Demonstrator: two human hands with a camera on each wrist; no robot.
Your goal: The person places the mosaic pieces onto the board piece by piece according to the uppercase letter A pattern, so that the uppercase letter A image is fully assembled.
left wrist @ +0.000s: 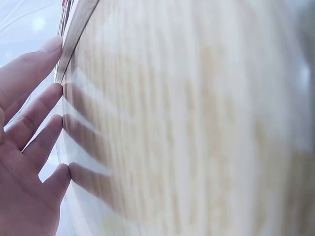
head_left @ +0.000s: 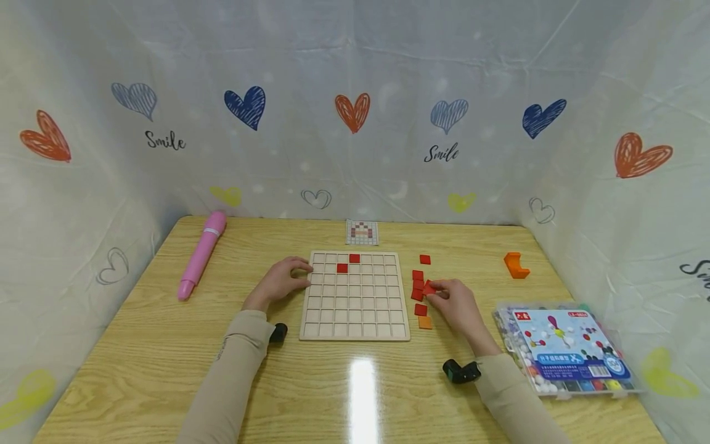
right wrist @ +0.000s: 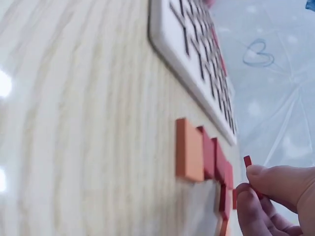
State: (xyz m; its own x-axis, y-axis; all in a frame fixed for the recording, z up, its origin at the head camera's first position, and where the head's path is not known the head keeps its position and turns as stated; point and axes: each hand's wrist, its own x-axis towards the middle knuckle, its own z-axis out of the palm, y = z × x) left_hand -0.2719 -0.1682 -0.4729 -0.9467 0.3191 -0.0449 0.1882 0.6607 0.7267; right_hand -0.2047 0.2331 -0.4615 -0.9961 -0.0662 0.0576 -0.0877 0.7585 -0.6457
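Observation:
A pale wooden grid board lies mid-table. Two red square tiles, one in the top row and one a row lower to its left, sit in its cells. My left hand rests at the board's left edge; in the left wrist view its spread fingertips meet the tabletop, the thumb at the board's side. Right of the board, my right hand pinches a red tile between thumb and fingers. Beside it runs a loose column of several red tiles, with an orange tile at the near end.
Behind the board lies a small printed grid pattern card. A pink pen-shaped stick is at the far left. On the right are an orange bracket-like piece and a clear plastic box of molecular model parts. Curtains border the table.

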